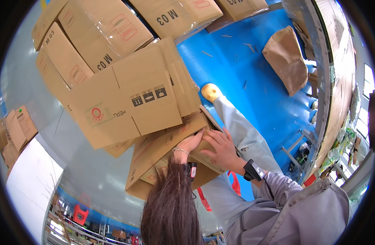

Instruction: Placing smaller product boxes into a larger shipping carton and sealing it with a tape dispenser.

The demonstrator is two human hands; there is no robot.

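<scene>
A cardboard box (pixel 150 149), partly folded up with its flaps standing, is tilted in front of me. My left hand (pixel 190 143), a bracelet at its wrist, has its fingers closed over the edge of a flap near the box's right end. Beside it, my right hand (pixel 221 148) lies on the box's right-hand panel, fingers spread and thumb apart. Long dark hair hangs over my left forearm and part of the box. Just beyond, a stack of flattened cartons (pixel 124 94) leans against the larger boxes.
Several taped cartons (pixel 104 30) stand at the far left and back. A crumpled brown paper piece (pixel 286 59) and small scraps lie on the blue floor (pixel 240 73). At right runs a long workbench frame (pixel 324 81). A white panel (pixel 30 183) and a red stool (pixel 80 214) are at left.
</scene>
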